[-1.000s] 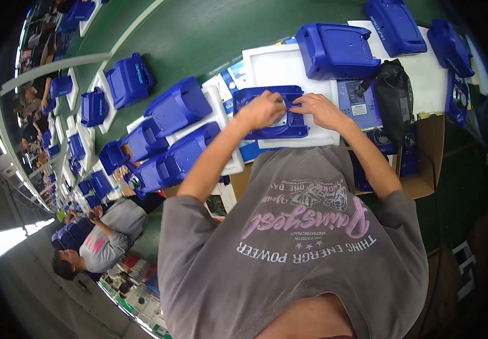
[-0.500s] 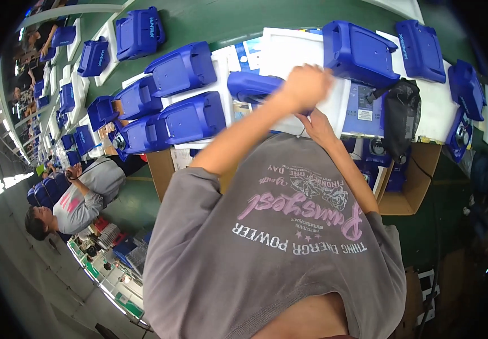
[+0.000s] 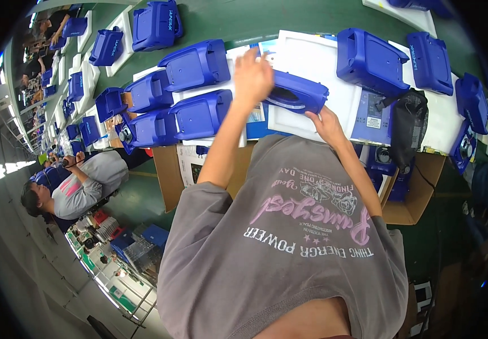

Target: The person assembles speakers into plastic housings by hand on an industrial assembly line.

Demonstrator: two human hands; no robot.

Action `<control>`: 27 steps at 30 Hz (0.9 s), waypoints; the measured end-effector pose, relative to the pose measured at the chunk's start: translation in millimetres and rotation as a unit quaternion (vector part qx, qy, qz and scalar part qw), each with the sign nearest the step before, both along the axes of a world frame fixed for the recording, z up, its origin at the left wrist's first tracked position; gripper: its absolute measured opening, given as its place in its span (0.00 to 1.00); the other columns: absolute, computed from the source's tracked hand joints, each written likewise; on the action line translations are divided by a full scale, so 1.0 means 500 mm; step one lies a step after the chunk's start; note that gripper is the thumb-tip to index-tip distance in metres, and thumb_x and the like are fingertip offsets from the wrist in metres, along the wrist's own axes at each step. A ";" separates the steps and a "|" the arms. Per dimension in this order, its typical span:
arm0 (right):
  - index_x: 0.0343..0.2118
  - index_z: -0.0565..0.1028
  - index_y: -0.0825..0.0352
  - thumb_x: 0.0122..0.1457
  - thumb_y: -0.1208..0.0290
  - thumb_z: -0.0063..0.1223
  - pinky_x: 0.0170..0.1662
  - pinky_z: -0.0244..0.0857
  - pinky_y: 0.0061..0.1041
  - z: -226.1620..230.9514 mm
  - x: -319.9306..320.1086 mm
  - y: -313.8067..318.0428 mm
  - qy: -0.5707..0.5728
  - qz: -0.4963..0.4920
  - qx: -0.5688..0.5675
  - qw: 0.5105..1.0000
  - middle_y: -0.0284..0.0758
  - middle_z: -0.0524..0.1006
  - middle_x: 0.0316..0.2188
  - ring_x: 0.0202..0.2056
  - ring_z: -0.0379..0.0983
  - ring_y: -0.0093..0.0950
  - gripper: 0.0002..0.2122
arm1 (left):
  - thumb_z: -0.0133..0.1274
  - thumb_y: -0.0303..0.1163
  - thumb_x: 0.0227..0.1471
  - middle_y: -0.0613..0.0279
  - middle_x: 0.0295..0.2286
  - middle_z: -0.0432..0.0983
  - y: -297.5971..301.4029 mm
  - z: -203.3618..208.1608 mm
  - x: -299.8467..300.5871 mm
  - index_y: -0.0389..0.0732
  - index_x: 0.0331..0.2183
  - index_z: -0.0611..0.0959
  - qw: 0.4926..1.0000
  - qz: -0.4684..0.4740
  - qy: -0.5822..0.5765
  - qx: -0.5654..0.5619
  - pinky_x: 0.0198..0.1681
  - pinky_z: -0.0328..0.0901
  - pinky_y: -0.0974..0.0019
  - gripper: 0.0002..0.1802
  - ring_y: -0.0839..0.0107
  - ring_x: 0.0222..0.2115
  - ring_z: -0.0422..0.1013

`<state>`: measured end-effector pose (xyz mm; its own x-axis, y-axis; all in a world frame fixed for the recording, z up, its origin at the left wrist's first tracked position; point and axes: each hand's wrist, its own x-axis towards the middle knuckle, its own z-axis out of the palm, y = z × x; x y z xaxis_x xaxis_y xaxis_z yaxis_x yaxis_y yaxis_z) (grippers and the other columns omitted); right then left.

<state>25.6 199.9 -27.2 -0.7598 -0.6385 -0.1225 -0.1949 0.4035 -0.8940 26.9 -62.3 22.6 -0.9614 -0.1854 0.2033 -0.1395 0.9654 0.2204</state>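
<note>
A blue plastic housing (image 3: 310, 90) with a dark oval opening is held tilted above a white foam sheet (image 3: 312, 53). My right hand (image 3: 329, 125) grips its lower right end, thumb and fingers closed on the edge. My left hand (image 3: 253, 78) is at the housing's left end. Its fingers are smeared by motion, so their grip does not show, and the hand covers that end of the part.
Blue plastic shells (image 3: 199, 114) stand in a group on the left. Another blue shell (image 3: 371, 62) sits on the right. A black bag (image 3: 409, 121) lies near the front edge, above a cardboard box (image 3: 419, 192). Another person (image 3: 94, 181) is at the left.
My left hand has swung left, from the housing's right side to its left end. The housing has shifted right and turned, so its oval opening now shows.
</note>
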 end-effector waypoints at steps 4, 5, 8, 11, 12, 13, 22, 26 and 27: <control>0.44 0.73 0.71 0.62 0.64 0.52 0.43 0.68 0.37 0.014 -0.002 0.008 -0.005 0.012 -0.043 0.999 0.49 0.77 0.38 0.40 0.74 0.49 0.15 | 0.33 0.39 0.63 0.46 0.43 0.77 -0.108 -0.046 0.042 0.34 0.45 0.80 0.906 0.138 -0.076 0.393 0.57 0.59 0.62 0.25 0.54 0.46 0.71; 0.44 0.73 0.71 0.62 0.65 0.53 0.43 0.68 0.37 0.034 0.008 0.011 0.011 0.006 -0.040 0.999 0.50 0.77 0.38 0.40 0.74 0.49 0.14 | 0.31 0.40 0.65 0.47 0.41 0.78 -0.103 -0.034 0.044 0.32 0.46 0.80 0.793 0.152 -0.122 0.577 0.56 0.59 0.65 0.27 0.56 0.44 0.72; 0.44 0.73 0.72 0.59 0.69 0.56 0.42 0.69 0.37 0.069 0.010 0.021 0.057 0.000 -0.050 0.997 0.50 0.76 0.38 0.39 0.74 0.49 0.14 | 0.26 0.47 0.66 0.47 0.42 0.78 -0.034 0.032 0.064 0.32 0.49 0.77 0.629 0.142 0.000 0.764 0.58 0.57 0.61 0.32 0.59 0.46 0.71; 0.42 0.75 0.72 0.58 0.71 0.56 0.40 0.70 0.38 0.131 -0.004 0.026 0.147 0.005 -0.034 0.988 0.48 0.76 0.38 0.37 0.75 0.48 0.12 | 0.24 0.50 0.65 0.47 0.43 0.77 -0.011 0.075 0.077 0.33 0.48 0.78 0.654 0.084 0.098 0.746 0.59 0.56 0.59 0.35 0.59 0.48 0.69; 0.42 0.75 0.72 0.58 0.71 0.56 0.40 0.70 0.38 0.150 -0.008 0.031 0.148 0.006 -0.032 0.988 0.48 0.76 0.38 0.37 0.75 0.48 0.12 | 0.24 0.50 0.65 0.47 0.43 0.77 -0.004 0.087 0.076 0.33 0.48 0.78 0.652 0.084 0.098 0.747 0.59 0.56 0.59 0.35 0.59 0.48 0.69; 0.41 0.75 0.72 0.58 0.70 0.57 0.40 0.70 0.37 0.169 -0.009 0.033 0.150 0.004 -0.026 0.988 0.48 0.76 0.37 0.37 0.74 0.49 0.12 | 0.23 0.51 0.65 0.47 0.43 0.77 -0.001 0.100 0.072 0.33 0.47 0.78 0.661 0.067 0.102 0.740 0.59 0.55 0.60 0.36 0.59 0.49 0.69; 0.48 0.73 0.71 0.67 0.63 0.44 0.39 0.76 0.26 0.143 -0.006 0.094 -0.432 -0.155 -0.299 0.837 0.38 0.80 0.41 0.38 0.79 0.26 0.16 | 0.44 0.47 0.59 0.41 0.53 0.68 -0.058 0.247 0.031 0.23 0.53 0.71 0.645 -0.171 -0.009 0.745 0.64 0.53 0.59 0.35 0.56 0.57 0.64; 0.50 0.69 0.74 0.69 0.64 0.39 0.40 0.78 0.28 0.121 0.009 0.099 -0.571 -0.187 -0.422 0.679 0.41 0.79 0.42 0.40 0.79 0.29 0.17 | 0.44 0.40 0.62 0.48 0.55 0.69 0.000 0.283 0.014 0.34 0.57 0.70 0.815 -0.138 -0.014 0.562 0.64 0.52 0.59 0.27 0.61 0.58 0.63; 0.51 0.68 0.74 0.69 0.65 0.37 0.41 0.79 0.29 0.102 0.016 0.106 -0.625 -0.165 -0.481 0.592 0.43 0.79 0.42 0.41 0.79 0.30 0.17 | 0.45 0.37 0.62 0.45 0.57 0.64 0.030 0.273 0.017 0.34 0.58 0.68 0.846 -0.109 0.001 0.522 0.63 0.52 0.58 0.27 0.57 0.60 0.59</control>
